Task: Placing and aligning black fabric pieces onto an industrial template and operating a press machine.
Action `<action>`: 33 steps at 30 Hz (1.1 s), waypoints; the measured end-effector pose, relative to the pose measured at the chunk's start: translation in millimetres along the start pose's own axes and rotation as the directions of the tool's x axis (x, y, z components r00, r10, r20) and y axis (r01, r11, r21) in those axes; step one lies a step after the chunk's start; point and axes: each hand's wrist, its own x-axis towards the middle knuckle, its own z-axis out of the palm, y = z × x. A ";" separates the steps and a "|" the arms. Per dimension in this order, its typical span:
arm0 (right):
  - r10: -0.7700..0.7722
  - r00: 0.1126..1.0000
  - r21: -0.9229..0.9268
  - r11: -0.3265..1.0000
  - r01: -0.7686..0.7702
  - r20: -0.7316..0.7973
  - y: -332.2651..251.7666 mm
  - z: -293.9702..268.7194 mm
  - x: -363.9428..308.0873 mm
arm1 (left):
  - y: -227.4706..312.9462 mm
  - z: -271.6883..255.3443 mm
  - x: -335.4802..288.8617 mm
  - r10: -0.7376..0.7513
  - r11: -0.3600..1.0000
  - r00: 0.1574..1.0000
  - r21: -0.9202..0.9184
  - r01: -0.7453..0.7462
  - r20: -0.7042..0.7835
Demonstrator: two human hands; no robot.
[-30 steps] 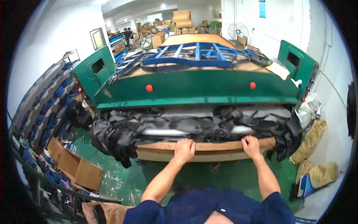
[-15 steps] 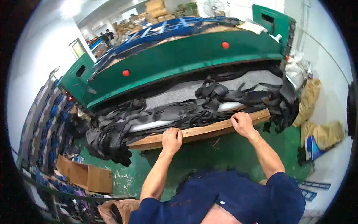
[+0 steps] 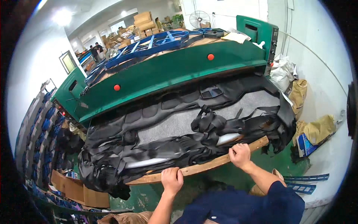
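A long wooden bar (image 3: 205,167) runs across in front of me. My left hand (image 3: 172,180) is wrapped over it left of its middle, and my right hand (image 3: 240,155) is closed round it nearer the right end. Just beyond the bar lies a tangled heap of black fabric strips (image 3: 160,148) with white rolls (image 3: 147,163) showing through. Behind the heap are a grey felt-like surface (image 3: 175,127) and a black sheet (image 3: 167,102) with rounded outlines in it. That sheet reaches back beneath a green machine (image 3: 160,82).
Blue frame-shaped tools (image 3: 149,44) lie on top of the machine, which has red buttons (image 3: 210,57). A cardboard box (image 3: 76,190) sits on the floor at left, near stacked dark pieces (image 3: 41,138). Tan sacks (image 3: 317,128) stand along the right wall.
The bar and the black material have come toward me, out from under the machine, so more of the black sheet shows. Both hands have stayed on the bar. My view has tilted upward.
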 end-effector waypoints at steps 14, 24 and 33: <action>-0.086 0.887 0.465 0.872 -0.153 0.453 23.5 -60.9 5.7 | 20.7 -15.9 11.7 -0.200 0.972 0.977 -0.136 0.189 -0.069; -0.247 0.860 0.310 0.944 0.110 0.447 188.5 -34.3 187.0 | 103.7 91.0 195.7 0.016 0.992 1.000 -0.127 -0.013 0.017; -0.331 0.751 0.350 0.926 0.143 0.571 187.1 51.8 283.4 | 102.5 205.7 276.9 0.055 0.998 0.917 -0.019 -0.052 0.394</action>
